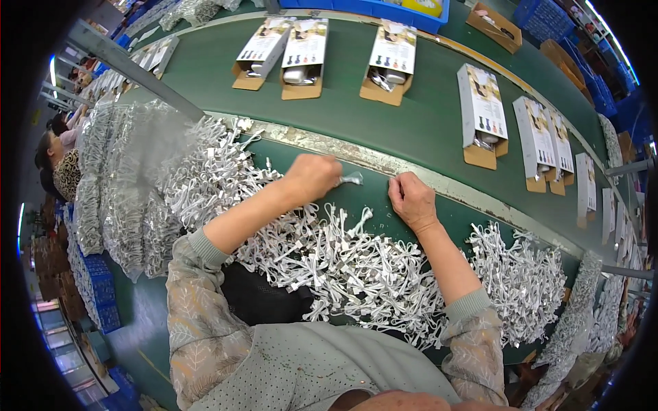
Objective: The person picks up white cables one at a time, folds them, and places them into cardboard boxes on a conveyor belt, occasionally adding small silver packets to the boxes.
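My left hand [312,179] is closed above the near side of the bench, and a short white cable end [351,179] sticks out from its fingers toward the right. A little to the right, my right hand [413,198] is curled closed beside the scuffed metal rail; whatever its fingers may hold is hidden. Below and between both forearms spreads a large heap of white bundled cables [356,264]. More white cables [226,164] pile up at the left, and another pile [517,281] lies beyond my right forearm.
Past the rail [329,147], a green conveyor belt [253,116] carries several open-ended printed boxes, including a white box [391,51] with a white device inside. Clear plastic bags of cables [116,185] stand at the left. A blue bin [370,10] sits at the back.
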The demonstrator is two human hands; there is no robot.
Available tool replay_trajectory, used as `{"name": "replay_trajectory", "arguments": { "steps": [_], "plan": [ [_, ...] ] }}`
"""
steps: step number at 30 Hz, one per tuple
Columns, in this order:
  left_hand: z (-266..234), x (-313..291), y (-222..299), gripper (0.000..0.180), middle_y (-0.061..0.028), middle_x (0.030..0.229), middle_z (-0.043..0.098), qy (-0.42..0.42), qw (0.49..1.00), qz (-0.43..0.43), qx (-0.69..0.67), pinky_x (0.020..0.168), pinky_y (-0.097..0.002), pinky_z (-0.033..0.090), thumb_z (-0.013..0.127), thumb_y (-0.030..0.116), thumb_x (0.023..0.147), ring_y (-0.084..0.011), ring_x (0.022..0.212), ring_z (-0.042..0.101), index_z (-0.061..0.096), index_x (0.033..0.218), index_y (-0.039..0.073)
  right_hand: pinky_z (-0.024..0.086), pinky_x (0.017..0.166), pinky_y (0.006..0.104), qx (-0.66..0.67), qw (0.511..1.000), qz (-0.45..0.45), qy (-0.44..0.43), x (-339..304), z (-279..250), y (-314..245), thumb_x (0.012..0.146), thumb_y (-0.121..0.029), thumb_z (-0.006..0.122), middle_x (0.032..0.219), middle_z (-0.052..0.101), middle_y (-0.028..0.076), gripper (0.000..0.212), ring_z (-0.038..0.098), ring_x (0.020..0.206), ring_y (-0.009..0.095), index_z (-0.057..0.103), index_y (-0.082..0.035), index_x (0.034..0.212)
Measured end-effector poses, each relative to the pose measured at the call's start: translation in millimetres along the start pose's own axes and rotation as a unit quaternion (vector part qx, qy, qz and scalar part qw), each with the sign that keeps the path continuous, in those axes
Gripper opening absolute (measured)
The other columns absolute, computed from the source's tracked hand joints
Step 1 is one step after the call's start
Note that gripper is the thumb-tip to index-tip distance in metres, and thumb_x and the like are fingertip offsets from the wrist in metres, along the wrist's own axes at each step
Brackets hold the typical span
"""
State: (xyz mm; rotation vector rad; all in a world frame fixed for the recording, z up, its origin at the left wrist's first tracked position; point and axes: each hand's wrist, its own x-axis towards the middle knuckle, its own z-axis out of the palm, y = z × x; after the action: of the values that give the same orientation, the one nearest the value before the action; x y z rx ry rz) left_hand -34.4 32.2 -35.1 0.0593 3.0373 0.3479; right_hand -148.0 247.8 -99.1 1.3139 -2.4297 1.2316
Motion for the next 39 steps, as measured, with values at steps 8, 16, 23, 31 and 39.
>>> {"name": "replay_trajectory", "arguments": {
  "steps": [8,16,23,31,39],
  "plan": [
    [-22.7,33.2,-45.5,0.018,-0.0185,0.076,0.064,0.128,0.954,-0.244,-0.113,0.07,-0.044,0.049,0.06,0.018,0.076,-0.0362,0.075,0.062,0.063,0.074,0.001,0.046,0.051,0.036,0.001,1.0,0.003,-0.001,-0.1,2.8,2.3,0.079,-0.012,0.063,0.066,0.054,0.01,0.015,0.057,0.057,0.028,0.05,-0.006,0.073],
    [-1.8,33.8,-36.0,0.016,-0.0209,0.082,0.063,0.003,0.978,-0.21,0.017,0.074,-0.0443,0.049,0.057,0.016,0.077,-0.038,0.08,0.061,0.065,0.077,0.002,0.047,0.051,0.0356,-0.001,1.0,0.001,-0.001,3.8,0.3,1.1,0.079,-0.012,0.063,0.066,0.054,0.01,0.016,0.057,0.057,0.028,0.05,-0.007,0.072],
    [-2.0,54.1,-30.0,0.016,-0.0182,0.087,0.063,0.056,0.967,-0.232,0.09,0.074,-0.0466,0.05,0.058,0.013,0.074,-0.0358,0.086,0.061,0.06,0.085,0.002,0.048,0.052,0.0354,-0.004,1.0,-0.004,0.01,-1.0,-0.9,3.3,0.08,-0.012,0.062,0.068,0.054,0.009,0.015,0.058,0.059,0.028,0.05,-0.006,0.073],
    [-5.2,117.5,7.2,0.016,-0.0177,0.076,0.065,0.096,0.968,-0.226,-0.052,0.068,-0.0463,0.049,0.061,0.02,0.073,-0.0353,0.076,0.064,0.066,0.076,0.005,0.048,0.053,0.0362,0.0,1.0,-0.012,0.015,0.2,-5.1,3.8,0.079,-0.011,0.062,0.067,0.054,0.011,0.015,0.058,0.06,0.029,0.05,-0.005,0.072],
    [28.2,196.4,33.4,0.019,-0.0231,0.096,0.062,0.245,0.936,-0.206,-0.147,0.078,-0.0479,0.048,0.048,0.01,0.084,-0.0413,0.093,0.059,0.06,0.093,-0.001,0.048,0.053,0.038,0.03,0.999,-0.015,0.011,1.7,7.6,-4.3,0.079,-0.011,0.062,0.068,0.055,0.012,0.015,0.058,0.062,0.031,0.05,-0.005,0.072]
  ]
}}
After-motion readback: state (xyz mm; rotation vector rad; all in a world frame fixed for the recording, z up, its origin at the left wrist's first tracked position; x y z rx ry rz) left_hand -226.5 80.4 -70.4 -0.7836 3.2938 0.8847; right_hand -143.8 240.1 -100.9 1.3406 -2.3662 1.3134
